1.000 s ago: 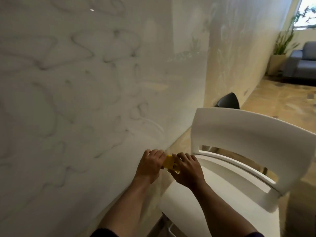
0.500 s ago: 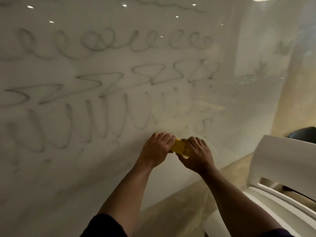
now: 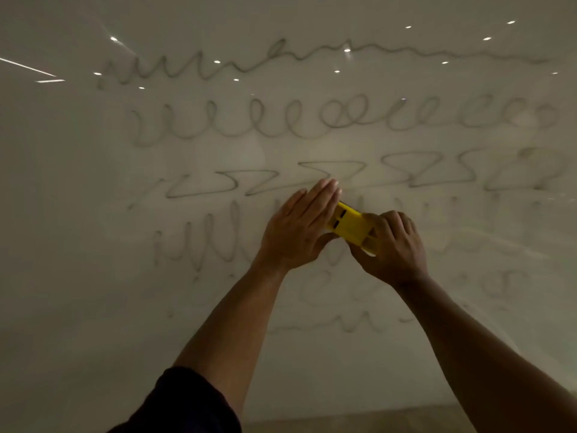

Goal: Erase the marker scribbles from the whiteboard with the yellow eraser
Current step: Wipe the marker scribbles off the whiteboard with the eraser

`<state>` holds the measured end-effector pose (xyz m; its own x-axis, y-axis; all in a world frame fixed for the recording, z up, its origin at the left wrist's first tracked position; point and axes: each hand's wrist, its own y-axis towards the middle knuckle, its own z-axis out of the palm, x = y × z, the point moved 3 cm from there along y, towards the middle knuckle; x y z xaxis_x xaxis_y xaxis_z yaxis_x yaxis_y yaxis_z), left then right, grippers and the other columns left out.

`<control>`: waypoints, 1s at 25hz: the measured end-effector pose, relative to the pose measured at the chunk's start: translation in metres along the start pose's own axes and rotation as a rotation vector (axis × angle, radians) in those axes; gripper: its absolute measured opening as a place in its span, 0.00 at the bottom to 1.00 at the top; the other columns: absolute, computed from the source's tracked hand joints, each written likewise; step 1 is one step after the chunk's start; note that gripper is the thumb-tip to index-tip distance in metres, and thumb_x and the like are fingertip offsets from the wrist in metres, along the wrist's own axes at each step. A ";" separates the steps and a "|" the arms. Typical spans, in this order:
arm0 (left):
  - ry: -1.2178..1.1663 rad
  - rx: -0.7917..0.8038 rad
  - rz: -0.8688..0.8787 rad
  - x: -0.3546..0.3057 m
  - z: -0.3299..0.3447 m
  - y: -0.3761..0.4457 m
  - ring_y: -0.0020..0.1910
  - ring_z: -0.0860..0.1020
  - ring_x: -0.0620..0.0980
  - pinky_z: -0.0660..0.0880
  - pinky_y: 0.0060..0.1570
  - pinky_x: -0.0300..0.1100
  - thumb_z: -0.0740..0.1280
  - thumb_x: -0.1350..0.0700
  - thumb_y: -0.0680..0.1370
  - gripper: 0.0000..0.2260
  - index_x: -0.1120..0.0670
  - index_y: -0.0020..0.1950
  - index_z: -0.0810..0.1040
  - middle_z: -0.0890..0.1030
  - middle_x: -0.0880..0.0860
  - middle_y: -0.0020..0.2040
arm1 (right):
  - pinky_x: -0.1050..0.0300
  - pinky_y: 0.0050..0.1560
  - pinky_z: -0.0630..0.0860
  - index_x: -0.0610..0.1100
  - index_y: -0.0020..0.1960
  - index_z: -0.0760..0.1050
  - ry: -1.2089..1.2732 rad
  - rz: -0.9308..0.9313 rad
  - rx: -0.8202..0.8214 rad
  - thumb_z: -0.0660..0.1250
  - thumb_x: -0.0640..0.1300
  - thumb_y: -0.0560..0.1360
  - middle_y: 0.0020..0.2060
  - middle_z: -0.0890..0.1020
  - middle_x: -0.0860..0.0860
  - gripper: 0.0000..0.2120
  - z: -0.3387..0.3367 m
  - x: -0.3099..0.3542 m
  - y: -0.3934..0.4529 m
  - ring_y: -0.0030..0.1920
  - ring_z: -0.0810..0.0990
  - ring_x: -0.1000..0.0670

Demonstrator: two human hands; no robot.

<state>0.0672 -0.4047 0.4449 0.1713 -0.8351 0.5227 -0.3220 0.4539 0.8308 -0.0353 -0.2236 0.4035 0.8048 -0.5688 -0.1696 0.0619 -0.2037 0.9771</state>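
The whiteboard [image 3: 78, 214] fills the view, covered with several rows of grey marker scribbles [image 3: 327, 120]: loops, zigzags and waves. A yellow eraser [image 3: 349, 226] lies against the board near the middle, between my two hands. My right hand [image 3: 395, 245] grips its right end with curled fingers. My left hand [image 3: 299, 226] lies over its left end with straight fingers pointing up at the zigzag row, the thumb under the eraser. Fainter, smeared scribbles [image 3: 359, 295] lie below the hands.
Bright ceiling-light reflections [image 3: 217, 61] dot the glossy top of the board. A strip of brownish floor [image 3: 374, 420] shows along the bottom edge under the board.
The view has swung left and up from the white chair to face the board. Both hands rose with the eraser to the zigzag row, and my left fingers have straightened.
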 end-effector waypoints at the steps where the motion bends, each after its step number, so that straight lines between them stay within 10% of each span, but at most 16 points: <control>1: 0.011 -0.011 -0.051 0.019 -0.007 -0.004 0.83 0.64 0.53 0.67 0.79 0.50 0.60 0.38 0.86 0.32 0.59 0.82 0.66 0.66 0.56 0.83 | 0.45 0.42 0.74 0.38 0.58 0.77 0.008 -0.010 -0.017 0.77 0.53 0.73 0.43 0.77 0.42 0.22 0.007 0.010 0.013 0.41 0.76 0.39; 11: 0.278 -0.010 -0.532 0.191 -0.069 -0.089 0.85 0.59 0.55 0.62 0.78 0.50 0.61 0.43 0.84 0.34 0.61 0.85 0.59 0.60 0.57 0.85 | 0.46 0.41 0.74 0.41 0.71 0.77 0.066 -0.145 -0.155 0.74 0.52 0.75 0.44 0.76 0.43 0.28 0.065 0.105 0.102 0.42 0.75 0.40; 25: 0.211 0.087 -0.636 0.259 -0.060 -0.195 0.85 0.57 0.57 0.61 0.80 0.52 0.56 0.41 0.84 0.36 0.61 0.86 0.55 0.56 0.58 0.86 | 0.45 0.45 0.75 0.41 0.75 0.74 0.155 -0.226 -0.154 0.71 0.53 0.79 0.50 0.79 0.39 0.28 0.122 0.214 0.171 0.46 0.76 0.39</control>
<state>0.2300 -0.6911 0.4300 0.5274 -0.8491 -0.0300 -0.1703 -0.1402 0.9754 0.0754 -0.4773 0.5184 0.8401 -0.3920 -0.3750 0.3290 -0.1815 0.9267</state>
